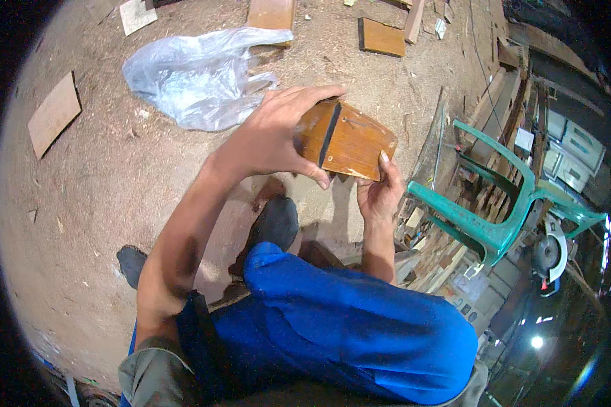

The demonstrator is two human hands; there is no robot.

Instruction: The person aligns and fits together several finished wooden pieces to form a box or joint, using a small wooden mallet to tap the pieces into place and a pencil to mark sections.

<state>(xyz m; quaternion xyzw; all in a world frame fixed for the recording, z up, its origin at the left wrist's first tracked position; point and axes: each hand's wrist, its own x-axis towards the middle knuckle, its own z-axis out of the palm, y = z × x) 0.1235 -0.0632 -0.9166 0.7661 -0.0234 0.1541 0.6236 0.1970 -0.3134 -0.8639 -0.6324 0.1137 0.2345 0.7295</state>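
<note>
In front of me I hold a small varnished wooden block or box [356, 144], orange-brown, with a black band across it. It is tilted, and pale worn spots show along its lower edge. My left hand [271, 132] spans its left end, fingers over the top and thumb underneath. My right hand [381, 190] grips its lower right corner, the thumb on the face. The fingers behind the wood are hidden.
A crumpled clear plastic bag [190, 78] lies on the dusty floor. Beyond are brown boards [381, 37] and, at left, a thin panel [54, 115]. To the right are a green plastic chair [502, 230], a circular saw [550, 254] and piled wood strips [485, 180].
</note>
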